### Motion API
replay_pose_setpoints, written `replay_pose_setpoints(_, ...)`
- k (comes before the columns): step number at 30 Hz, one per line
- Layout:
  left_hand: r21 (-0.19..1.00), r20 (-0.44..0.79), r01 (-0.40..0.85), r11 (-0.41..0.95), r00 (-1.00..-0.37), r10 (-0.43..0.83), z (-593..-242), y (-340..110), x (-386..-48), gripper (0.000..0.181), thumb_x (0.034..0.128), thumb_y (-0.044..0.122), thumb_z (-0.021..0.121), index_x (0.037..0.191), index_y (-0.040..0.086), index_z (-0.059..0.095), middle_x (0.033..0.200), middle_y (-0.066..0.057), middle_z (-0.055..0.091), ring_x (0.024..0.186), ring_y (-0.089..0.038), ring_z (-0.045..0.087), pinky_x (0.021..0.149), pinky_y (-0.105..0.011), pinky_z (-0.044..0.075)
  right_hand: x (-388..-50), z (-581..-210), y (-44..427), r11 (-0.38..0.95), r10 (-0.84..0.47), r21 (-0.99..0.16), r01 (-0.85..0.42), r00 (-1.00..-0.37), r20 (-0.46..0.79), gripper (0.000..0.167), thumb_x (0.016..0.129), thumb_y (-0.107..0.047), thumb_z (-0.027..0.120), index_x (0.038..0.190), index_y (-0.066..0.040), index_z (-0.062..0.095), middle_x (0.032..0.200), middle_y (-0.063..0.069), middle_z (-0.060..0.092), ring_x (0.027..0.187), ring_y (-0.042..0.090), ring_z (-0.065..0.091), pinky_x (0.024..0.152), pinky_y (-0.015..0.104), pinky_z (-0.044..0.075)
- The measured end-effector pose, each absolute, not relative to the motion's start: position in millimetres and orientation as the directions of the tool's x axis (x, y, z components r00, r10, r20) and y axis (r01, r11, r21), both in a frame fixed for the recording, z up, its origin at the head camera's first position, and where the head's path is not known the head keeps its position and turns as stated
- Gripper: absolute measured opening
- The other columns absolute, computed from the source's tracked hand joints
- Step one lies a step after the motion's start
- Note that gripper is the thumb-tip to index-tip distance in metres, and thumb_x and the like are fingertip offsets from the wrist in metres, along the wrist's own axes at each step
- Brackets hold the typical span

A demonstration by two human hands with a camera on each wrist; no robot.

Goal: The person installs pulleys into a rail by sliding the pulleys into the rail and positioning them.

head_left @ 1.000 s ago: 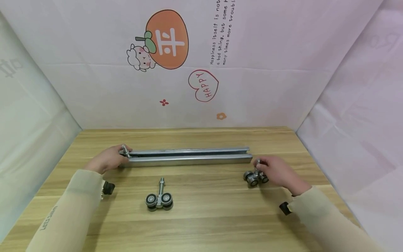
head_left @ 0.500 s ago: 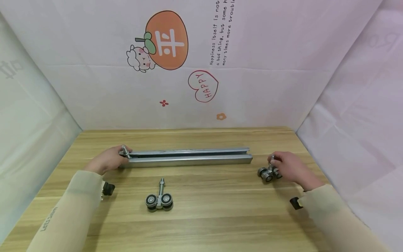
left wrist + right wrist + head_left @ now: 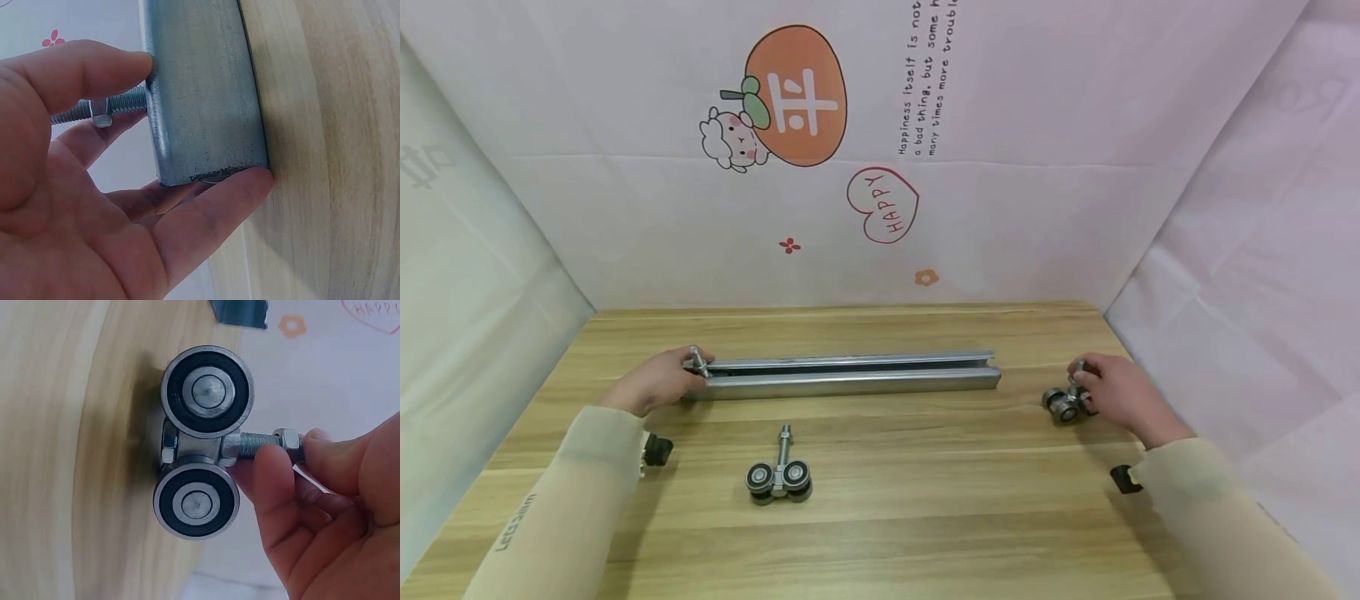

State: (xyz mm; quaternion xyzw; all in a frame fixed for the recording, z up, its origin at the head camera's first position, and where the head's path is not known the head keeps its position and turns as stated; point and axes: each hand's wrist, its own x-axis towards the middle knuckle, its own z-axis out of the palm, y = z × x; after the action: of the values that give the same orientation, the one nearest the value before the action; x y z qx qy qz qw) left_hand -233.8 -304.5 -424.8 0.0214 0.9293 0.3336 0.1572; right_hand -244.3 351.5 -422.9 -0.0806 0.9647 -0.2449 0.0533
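A straight, slotted metal rail [image 3: 850,384] lies across the table. My left hand [image 3: 658,382] holds its left end; in the left wrist view the thumb touches the top edge and a finger lies across the end. A threaded bolt [image 3: 128,100] with a nut sticks up from the slot there, and its lower part is hidden inside the rail. To the right of the rail, my right hand [image 3: 1123,396] grips a roller trolley [image 3: 197,447] by its bolt, wheels down. Whether those wheels touch the table is unclear.
Another roller trolley [image 3: 780,477] lies on the wooden table [image 3: 910,533] in front of the rail, its bolt pointing away. Printed white cloth [image 3: 1000,233] hangs behind the table and on both sides.
My right hand has carried the roller trolley rightward and slightly farther back, away from the rail's right end. The left hand and the rail have stayed put.
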Motion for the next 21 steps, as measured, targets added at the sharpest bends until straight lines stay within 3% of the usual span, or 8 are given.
replay_pose_setpoints(8,0.625,-0.279,-0.062,0.778,-0.949,0.148,-424,-304,-234,0.054,0.0945,0.012,0.062,0.144,-0.003,0.046,0.138,-0.035,0.046,0.118,-0.042,0.048,0.086,-0.050,0.046,-246,-424,368,0.878,-0.143,-0.470,-0.094,-0.987,-0.068,0.029,0.108,-0.017,0.044,0.121,0.003,0.059,0.098,0.018,0.065,0.072,0.020,0.065,0.062,0.038,0.050)
replay_pose_setpoints(15,0.608,-0.265,-0.049,0.792,-0.953,0.145,-426,-304,-234,0.053,0.0939,0.014,0.063,0.142,-0.002,0.048,0.137,-0.033,0.048,0.120,-0.044,0.047,0.092,-0.057,0.043,-243,-424,376,0.874,-0.119,-0.479,-0.077,-0.991,-0.057,0.031,0.108,-0.018,0.044,0.123,0.005,0.058,0.108,0.026,0.063,0.069,0.020,0.066,0.064,0.041,0.053)
replay_pose_setpoints(21,0.608,-0.261,-0.044,0.793,-0.954,0.146,-426,-304,-234,0.053,0.0940,0.014,0.064,0.142,-0.003,0.048,0.136,-0.033,0.049,0.121,-0.045,0.047,0.092,-0.058,0.043,-236,-419,379,0.886,-0.115,-0.457,-0.077,-0.992,-0.056,0.035,0.106,-0.022,0.049,0.123,0.006,0.062,0.104,0.022,0.066,0.075,0.022,0.066,0.066,0.042,0.053)
